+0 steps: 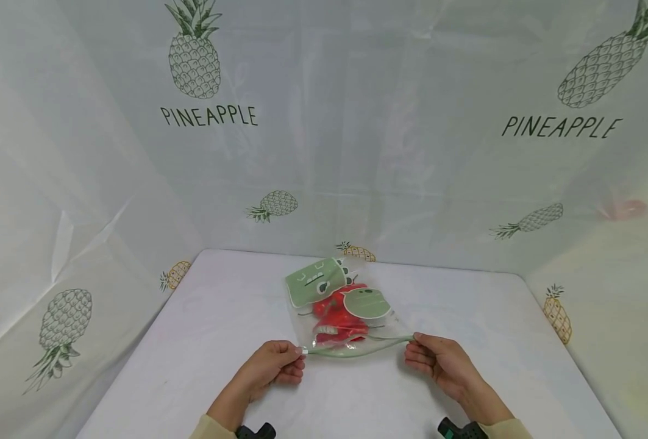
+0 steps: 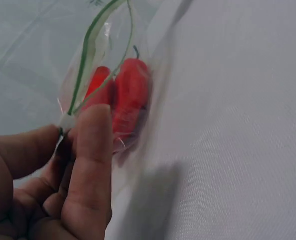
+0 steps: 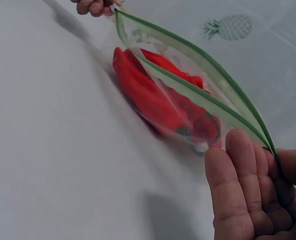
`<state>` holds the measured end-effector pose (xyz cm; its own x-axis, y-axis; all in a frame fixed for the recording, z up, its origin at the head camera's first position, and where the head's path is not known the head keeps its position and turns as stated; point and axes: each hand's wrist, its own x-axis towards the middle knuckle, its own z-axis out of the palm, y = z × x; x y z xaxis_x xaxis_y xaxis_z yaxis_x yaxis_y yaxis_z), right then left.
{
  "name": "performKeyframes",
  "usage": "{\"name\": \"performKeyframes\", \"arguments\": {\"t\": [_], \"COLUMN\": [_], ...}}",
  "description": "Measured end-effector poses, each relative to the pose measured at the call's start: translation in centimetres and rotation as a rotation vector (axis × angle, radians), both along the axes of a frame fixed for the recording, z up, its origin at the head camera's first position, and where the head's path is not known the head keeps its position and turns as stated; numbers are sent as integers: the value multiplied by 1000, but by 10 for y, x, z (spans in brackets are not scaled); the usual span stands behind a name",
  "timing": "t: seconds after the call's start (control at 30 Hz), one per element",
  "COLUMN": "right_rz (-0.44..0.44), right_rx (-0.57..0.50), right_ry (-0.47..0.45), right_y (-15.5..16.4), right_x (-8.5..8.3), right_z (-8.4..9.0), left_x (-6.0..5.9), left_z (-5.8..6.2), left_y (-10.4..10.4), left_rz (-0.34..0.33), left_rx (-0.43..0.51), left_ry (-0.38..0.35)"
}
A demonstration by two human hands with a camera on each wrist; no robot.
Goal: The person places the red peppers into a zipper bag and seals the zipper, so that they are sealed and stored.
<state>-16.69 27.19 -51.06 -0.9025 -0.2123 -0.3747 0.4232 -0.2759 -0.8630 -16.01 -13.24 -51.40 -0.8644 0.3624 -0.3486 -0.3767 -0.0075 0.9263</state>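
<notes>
A person w/ two bare hands holds a clear zip bag (image 1: 341, 311) lying on a white counter (image 1: 219, 317), about centre, near edge of it toward the viewer. Left hand (image 1: 276, 364) pinches the bag's left top corner; fingers (image 2: 90, 165) are curled, thumb and forefinger closed on the white end of the green zip strip (image 3: 197, 75). Right hand (image 1: 439, 361) pinches the right top corner the same way, fingers (image 3: 237, 190) curled against the plastic. Both hands sit near the counter's front, well apart, w/ the bag mouth stretched between them.

Inside the bag: red peppers (image 3: 152, 97), several, already fully in. The two green zip tracks bow apart in the middle, so the mouth looks unsealed; judging by that, filling is done and closing is what's left.

Bag front has pale green cartoon-face prints, no readable words. Backdrop sheet (image 1: 389, 140) behind and at both sides shows pineapple drawings and the word "PINEAPPLE" twice, far left and far right. Dark wrist-cam mounts show at bottom edge.
</notes>
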Motion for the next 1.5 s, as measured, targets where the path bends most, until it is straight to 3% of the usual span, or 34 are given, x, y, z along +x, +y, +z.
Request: {"name": "performKeyframes", "arguments": {"t": [0.43,0.87,1.13,1.27,1.5], "right_rz": [-20,-153,-240,-205,-29], "right_rx": [3,103,14,-40,-154], "right_ry": [2,-31,-98,-124,-124], "right_y": [5,0,-12,-24,-53], "right_x": [-5,-11,-6,2,14], "right_z": [2,-2,-7,-9,-13], "left_x": [-1,-4,1,4,7], "left_z": [6,1,-3,-7,-13], "left_y": [7,11,12,13,14], "left_rz": [22,57,86,99,100], "left_rx": [-38,-5,22,30,41], "left_ry": [46,48,29,16,19]}}
